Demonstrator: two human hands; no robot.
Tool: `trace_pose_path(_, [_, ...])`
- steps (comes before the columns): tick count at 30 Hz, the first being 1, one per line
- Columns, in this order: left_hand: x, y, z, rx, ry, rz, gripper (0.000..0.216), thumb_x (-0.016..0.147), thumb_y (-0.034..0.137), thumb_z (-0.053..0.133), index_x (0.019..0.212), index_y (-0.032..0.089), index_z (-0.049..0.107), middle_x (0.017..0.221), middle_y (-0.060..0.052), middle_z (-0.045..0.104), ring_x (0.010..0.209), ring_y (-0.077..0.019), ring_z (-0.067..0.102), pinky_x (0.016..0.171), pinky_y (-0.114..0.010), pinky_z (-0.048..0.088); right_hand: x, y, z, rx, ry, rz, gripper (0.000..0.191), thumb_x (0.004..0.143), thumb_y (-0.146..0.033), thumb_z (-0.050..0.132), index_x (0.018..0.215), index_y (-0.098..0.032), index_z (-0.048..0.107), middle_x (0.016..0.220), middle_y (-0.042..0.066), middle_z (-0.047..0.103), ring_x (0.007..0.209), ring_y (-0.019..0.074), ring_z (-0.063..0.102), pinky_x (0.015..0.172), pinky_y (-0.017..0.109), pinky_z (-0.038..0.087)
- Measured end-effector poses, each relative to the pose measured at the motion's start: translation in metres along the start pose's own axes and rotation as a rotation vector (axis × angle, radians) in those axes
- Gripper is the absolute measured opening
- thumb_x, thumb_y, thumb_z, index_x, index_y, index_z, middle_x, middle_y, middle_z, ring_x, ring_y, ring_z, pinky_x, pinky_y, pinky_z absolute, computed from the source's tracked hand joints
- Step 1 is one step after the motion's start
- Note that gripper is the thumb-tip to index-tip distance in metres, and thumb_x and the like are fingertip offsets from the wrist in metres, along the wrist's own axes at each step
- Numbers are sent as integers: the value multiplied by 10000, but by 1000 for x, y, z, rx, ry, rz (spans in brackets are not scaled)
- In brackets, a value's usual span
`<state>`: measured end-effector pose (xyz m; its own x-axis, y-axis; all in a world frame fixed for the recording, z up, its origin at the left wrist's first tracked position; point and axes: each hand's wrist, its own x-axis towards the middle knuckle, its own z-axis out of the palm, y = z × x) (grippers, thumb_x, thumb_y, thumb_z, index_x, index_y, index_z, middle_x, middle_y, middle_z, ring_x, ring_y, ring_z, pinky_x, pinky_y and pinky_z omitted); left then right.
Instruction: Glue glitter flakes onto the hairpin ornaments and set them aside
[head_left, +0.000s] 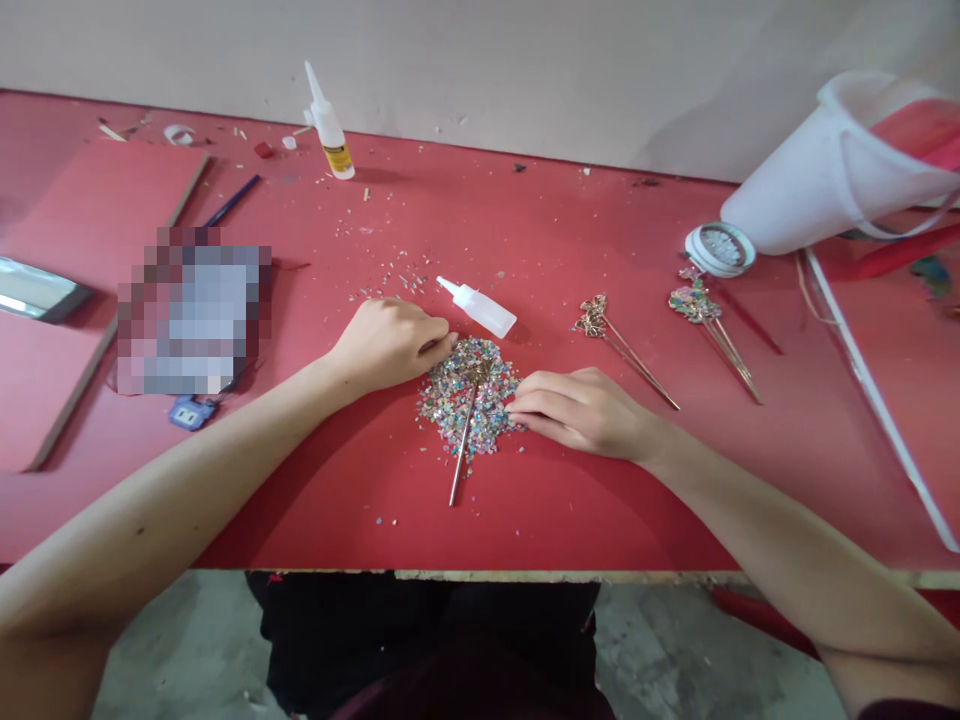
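A loose pile of shiny multicoloured flakes (pixel 450 395) lies on the red table (pixel 300 520). On top of the pile rests a gold hairpin (pixel 465 430), its ornate head among the flakes and its stem pointing toward me. My left hand (pixel 394 342) is curled closed at the pile's upper left edge; its fingertips are partly hidden. At the right edge, my right hand (pixel 581 408) has its fingers pressed together, the tips touching the flakes. Whatever either hand pinches is too small to make out. Just beyond the pile lies a small white squeeze bottle (pixel 484 308) on its side.
To the right lie another gold hairpin (pixel 630 355) and a hairpin with a coloured head (pixel 697 302). Behind them are a round white container (pixel 720 250) and a tilted white bucket (pixel 810 170). A glue bottle (pixel 330 135) stands at the back. A blurred-out object (pixel 206 320) lies left.
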<state>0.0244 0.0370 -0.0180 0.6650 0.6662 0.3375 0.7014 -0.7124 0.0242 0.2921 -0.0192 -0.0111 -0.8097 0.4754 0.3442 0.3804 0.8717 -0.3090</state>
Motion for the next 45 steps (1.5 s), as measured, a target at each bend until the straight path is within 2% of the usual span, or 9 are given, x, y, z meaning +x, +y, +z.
trace_pose_path(18, [0, 0, -1, 9, 1, 6, 399, 914, 319, 455, 558, 180, 569, 499, 0, 521, 472, -107, 453, 502, -261, 260, 1, 1, -1, 172, -1, 115, 104, 948, -221, 527, 956, -182, 623, 882, 34, 659, 744, 103, 607, 628, 215, 443])
trace_pose_path(20, [1, 0, -1, 7, 2, 6, 402, 915, 323, 456, 554, 181, 564, 499, 0, 522, 472, -107, 449, 503, -263, 258, 3, -1, -2, 253, 15, 166, 97, 941, -221, 541, 924, -181, 628, 861, 26, 649, 685, 88, 575, 598, 209, 431])
trace_pose_path(24, [1, 0, -1, 1, -6, 5, 401, 914, 329, 456, 554, 184, 558, 504, 2, 527, 475, -107, 449, 506, -267, 258, 7, -5, -5, 443, 72, 361, 106, 918, -240, 578, 847, -174, 622, 806, 16, 626, 579, 72, 489, 501, 206, 385])
trace_pose_path(28, [1, 0, -1, 2, 2, 4, 402, 913, 322, 463, 546, 185, 554, 501, 3, 532, 474, -109, 456, 502, -270, 259, 11, -7, -4, 447, 117, 460, 115, 902, -252, 593, 820, -174, 610, 780, 13, 603, 592, 82, 482, 512, 222, 388])
trace_pose_path(35, [0, 0, 1, -2, 21, 3, 397, 917, 348, 464, 574, 186, 584, 510, -2, 550, 479, -113, 493, 491, -268, 264, 29, 1, 4, 339, 179, 434, 128, 920, -265, 546, 827, -192, 596, 804, 20, 596, 667, 113, 517, 579, 260, 420])
trace_pose_path(45, [0, -1, -1, -1, 27, 13, 417, 931, 328, 440, 564, 180, 572, 502, -5, 551, 469, -110, 492, 484, -264, 266, 29, 4, 9, 282, 125, 364, 81, 909, -231, 550, 857, -194, 600, 838, 15, 600, 658, 98, 514, 580, 246, 416])
